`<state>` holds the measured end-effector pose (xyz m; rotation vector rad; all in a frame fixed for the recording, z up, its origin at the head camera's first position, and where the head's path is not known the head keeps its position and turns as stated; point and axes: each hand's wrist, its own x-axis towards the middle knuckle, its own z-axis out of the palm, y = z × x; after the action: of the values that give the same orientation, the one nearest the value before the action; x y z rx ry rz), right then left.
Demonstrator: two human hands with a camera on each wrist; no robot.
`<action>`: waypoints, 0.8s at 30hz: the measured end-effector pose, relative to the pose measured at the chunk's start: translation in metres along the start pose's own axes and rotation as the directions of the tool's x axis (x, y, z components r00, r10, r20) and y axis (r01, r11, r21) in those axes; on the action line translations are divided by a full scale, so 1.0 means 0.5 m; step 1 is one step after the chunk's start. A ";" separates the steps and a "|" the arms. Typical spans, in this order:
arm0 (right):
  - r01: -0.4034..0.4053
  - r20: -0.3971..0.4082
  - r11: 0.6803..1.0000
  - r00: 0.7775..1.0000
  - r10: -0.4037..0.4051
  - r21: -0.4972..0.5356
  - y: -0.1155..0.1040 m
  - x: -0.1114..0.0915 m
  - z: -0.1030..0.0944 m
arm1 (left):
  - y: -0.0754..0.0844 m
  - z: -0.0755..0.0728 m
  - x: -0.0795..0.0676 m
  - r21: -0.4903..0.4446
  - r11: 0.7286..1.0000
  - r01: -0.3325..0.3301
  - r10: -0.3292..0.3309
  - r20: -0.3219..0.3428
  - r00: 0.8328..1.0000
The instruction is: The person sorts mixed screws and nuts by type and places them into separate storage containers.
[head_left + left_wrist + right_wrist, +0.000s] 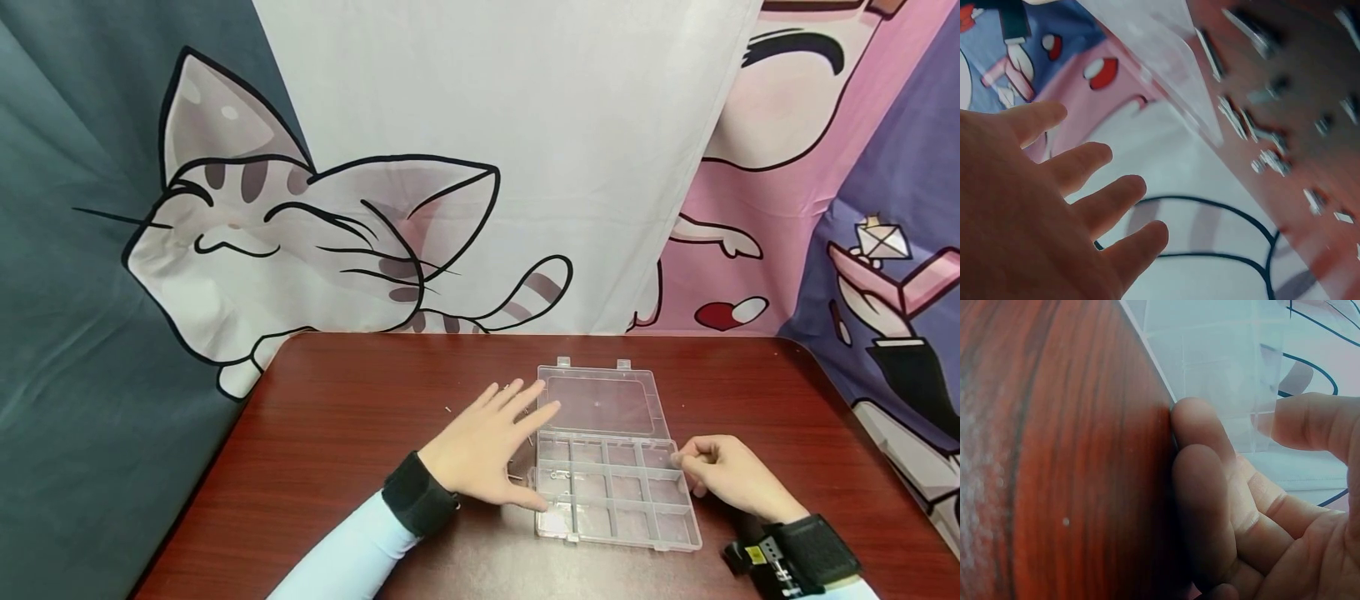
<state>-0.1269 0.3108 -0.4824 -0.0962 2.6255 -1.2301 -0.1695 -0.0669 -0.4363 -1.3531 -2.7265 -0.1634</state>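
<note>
A clear plastic compartment box (630,500) lies on the table with its lid (600,404) folded back, away from the person. Over its left edge hovers the left hand (487,446), fingers spread and straight, holding nothing. At the box's right side, the right hand (731,475) grips the edge between thumb and curled fingers; the right wrist view shows its fingertips (1200,425) low against the box wall. Small metal pieces (558,475) sit in the left column of compartments. Several loose metal screws (1266,134) lie on the table beside the box, mostly hidden behind the left hand in the head view.
The dark red wooden table (337,417) ends at a back edge against a hanging cloth (525,100) printed with cartoon figures. One tiny metal piece (448,409) lies farther left of the box. A black strap (423,493) circles the left wrist.
</note>
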 end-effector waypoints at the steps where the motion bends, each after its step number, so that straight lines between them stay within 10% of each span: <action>1: 0.001 0.001 1.000 1.000 -0.001 -0.003 0.000 0.000 0.000 | -0.009 0.000 -0.003 -0.002 1.000 0.015 -0.015 -0.004 1.000; 24: 0.037 0.005 0.999 0.999 -0.037 -0.005 0.007 0.002 -0.001 | -0.158 0.048 -0.017 -0.002 0.982 0.189 -0.189 -0.086 0.978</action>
<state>-0.1280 0.3131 -0.4849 -0.1490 2.6343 -1.2341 -0.2284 -0.1177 -0.4656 -1.0570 -2.7770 -0.2209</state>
